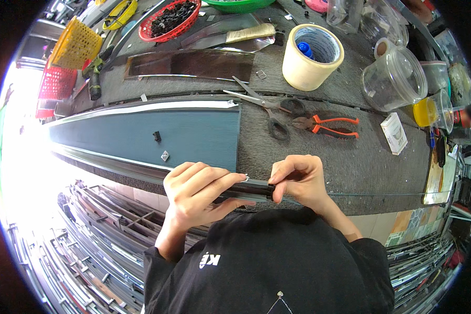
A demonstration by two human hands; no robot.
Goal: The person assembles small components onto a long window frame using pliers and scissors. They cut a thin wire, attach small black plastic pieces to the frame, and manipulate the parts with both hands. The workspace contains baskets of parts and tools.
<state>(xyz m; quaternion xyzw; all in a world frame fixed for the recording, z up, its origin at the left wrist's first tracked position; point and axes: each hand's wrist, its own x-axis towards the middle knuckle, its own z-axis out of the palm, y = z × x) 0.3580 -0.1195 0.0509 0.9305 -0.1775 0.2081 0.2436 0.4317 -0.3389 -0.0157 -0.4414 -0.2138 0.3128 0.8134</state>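
Observation:
My left hand (pixel 196 192) wraps round a long dark metal profile (pixel 257 188) close to its right end, thumb below and fingers above. At that end, my right hand (pixel 303 180) pinches a small black end piece (pixel 270 192) between thumb and fingers, touching the profile. Just beyond lies a long blue-grey panel (pixel 204 131) with white strips along its edges. A small black clip (pixel 157 136) and a small silver square piece (pixel 165 156) rest on it. Scissors (pixel 267 103) with open blades and red-and-black pliers (pixel 329 127) lie farther off on the grey mat.
A wide tape roll (pixel 298 70) stands at the back, with a clear jar (pixel 390 83) and a white box (pixel 394 134) to its right. Red baskets, including one of black parts (pixel 170 20), sit far left. Metal bars (pixel 89 251) are stacked below the bench.

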